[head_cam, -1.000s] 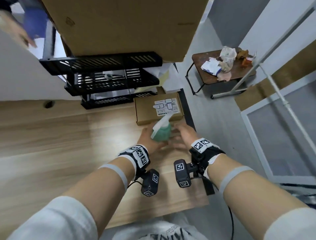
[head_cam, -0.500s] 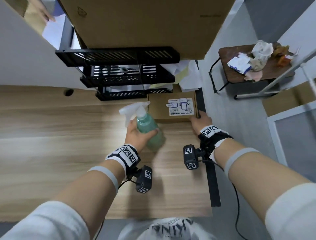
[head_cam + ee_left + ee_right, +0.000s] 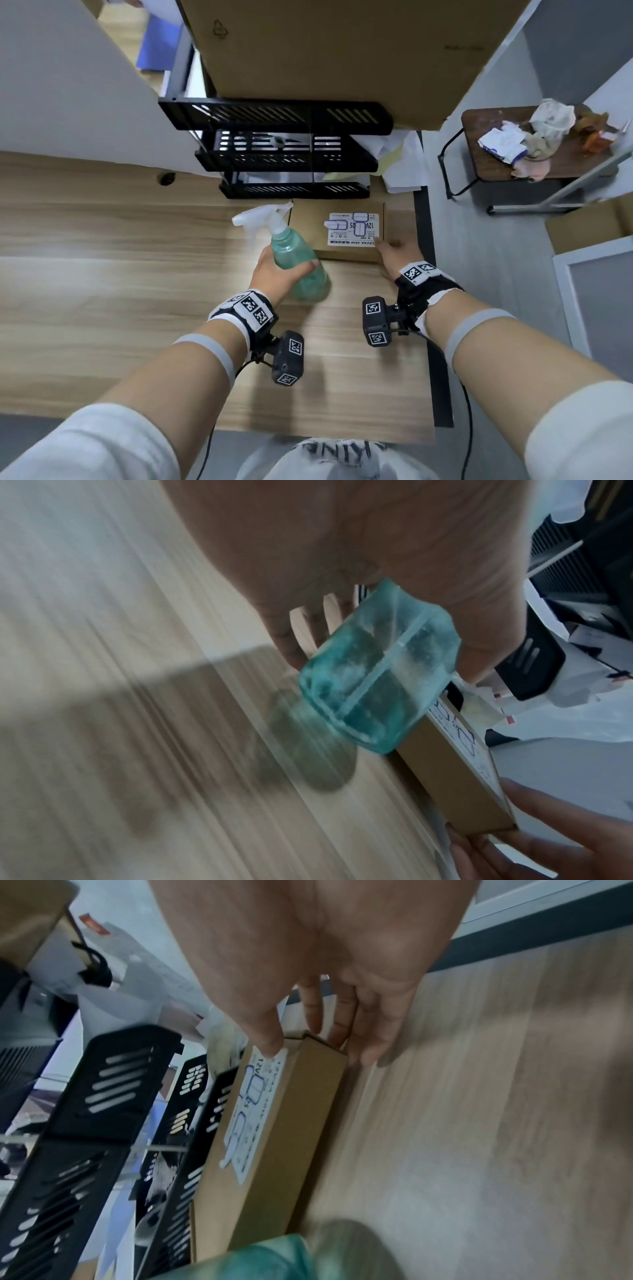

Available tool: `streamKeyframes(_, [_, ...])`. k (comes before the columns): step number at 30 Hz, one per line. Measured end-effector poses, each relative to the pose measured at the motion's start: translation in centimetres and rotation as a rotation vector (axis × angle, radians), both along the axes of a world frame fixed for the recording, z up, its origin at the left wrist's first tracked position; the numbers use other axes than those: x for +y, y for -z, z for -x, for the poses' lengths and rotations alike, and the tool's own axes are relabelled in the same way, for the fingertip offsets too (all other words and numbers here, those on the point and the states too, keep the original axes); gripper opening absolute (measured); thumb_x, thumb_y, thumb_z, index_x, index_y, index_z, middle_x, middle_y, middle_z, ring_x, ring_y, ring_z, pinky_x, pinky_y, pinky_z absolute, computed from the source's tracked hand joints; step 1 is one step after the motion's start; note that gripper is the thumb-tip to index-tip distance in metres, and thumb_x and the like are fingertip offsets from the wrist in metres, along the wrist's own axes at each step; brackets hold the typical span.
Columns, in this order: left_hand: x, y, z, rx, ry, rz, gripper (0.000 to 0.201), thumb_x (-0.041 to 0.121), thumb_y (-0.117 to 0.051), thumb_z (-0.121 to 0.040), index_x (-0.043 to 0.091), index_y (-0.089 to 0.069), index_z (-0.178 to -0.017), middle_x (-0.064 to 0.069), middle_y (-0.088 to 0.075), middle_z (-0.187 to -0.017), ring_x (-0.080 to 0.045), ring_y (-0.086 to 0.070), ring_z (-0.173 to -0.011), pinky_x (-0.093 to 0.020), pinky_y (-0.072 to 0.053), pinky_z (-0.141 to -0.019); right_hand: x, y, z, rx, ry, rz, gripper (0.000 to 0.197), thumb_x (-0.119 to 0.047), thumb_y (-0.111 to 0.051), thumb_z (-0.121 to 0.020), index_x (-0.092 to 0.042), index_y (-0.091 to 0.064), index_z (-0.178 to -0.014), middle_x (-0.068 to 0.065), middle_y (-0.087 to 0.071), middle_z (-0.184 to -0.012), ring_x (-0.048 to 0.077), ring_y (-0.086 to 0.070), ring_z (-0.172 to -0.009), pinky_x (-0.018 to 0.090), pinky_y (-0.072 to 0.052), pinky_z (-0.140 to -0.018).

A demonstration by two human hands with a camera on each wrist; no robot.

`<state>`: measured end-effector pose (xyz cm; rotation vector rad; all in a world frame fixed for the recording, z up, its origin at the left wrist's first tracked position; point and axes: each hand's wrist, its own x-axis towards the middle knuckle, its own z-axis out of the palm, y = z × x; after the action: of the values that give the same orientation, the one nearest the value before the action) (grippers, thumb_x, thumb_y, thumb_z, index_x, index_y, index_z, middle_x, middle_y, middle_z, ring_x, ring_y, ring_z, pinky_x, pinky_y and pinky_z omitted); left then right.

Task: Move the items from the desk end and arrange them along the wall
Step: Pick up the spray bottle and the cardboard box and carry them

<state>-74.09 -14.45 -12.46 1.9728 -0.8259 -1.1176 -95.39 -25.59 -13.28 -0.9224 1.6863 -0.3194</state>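
Green translucent spray bottle (image 3: 297, 263), head view: my left hand (image 3: 274, 274) wraps it, tilted above the wooden desk (image 3: 102, 291). Left wrist view: bottle base (image 3: 377, 693) clear of the desk, beside the cardboard box (image 3: 455, 791). Right wrist view: my right hand (image 3: 308, 961) pinches the box's near corner (image 3: 294, 1096), thumb on its label.

The desk (image 3: 102, 274) has a pale wood-grain top, smooth with a soft sheen. The spray bottle (image 3: 294, 260) is translucent green plastic, cloudy-looking, with a white plastic trigger head. The small box (image 3: 342, 236) is matt brown cardboard with a glossy white paper label. The tiered rack (image 3: 284, 154) looks like black, matt, slotted metal.
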Motion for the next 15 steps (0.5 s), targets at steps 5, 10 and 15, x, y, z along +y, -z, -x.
streamKeyframes(5, [3.3, -1.1, -3.4, -0.035, -0.127, -0.005, 0.064, 0.056, -0.084, -0.057, 0.024, -0.067, -0.109, 0.007, -0.075, -0.1, -0.01, -0.071, -0.094, -0.039, -0.056, -0.093, 2.1, -1.6, -4.6, -0.132, -0.041, -0.102, 0.036, -0.048, -0.066, -0.086, -0.015, -0.058, -0.095, 0.007, -0.069, -0.098, 0.022, -0.071, -0.082, 0.039, -0.06, -0.08])
streamKeyframes(10, [9.2, -2.7, -7.8, -0.087, -0.306, 0.001, 0.063, 0.05, -0.086, -0.061, 0.022, -0.064, -0.114, 0.004, -0.074, -0.104, -0.012, -0.07, -0.095, -0.035, -0.056, -0.091, 4.5, -1.9, -10.6, -0.26, -0.114, -0.13, 0.03, -0.043, -0.068, -0.087, -0.015, -0.061, -0.094, 0.004, -0.066, -0.098, 0.022, -0.07, -0.091, 0.039, -0.058, -0.09])
streamKeyframes(15, [15.5, -5.1, -12.8, -0.052, -0.464, 0.054, 0.042, 0.028, -0.085, -0.074, 0.022, -0.061, -0.108, 0.005, -0.07, -0.099, -0.009, -0.067, -0.09, -0.029, -0.052, -0.088, 7.8, -4.3, -17.9, -0.32, -0.187, -0.117, 0.02, -0.031, -0.065, -0.092, -0.012, -0.062, -0.084, 0.008, -0.064, -0.103, 0.026, -0.064, -0.099, 0.036, -0.058, -0.088])
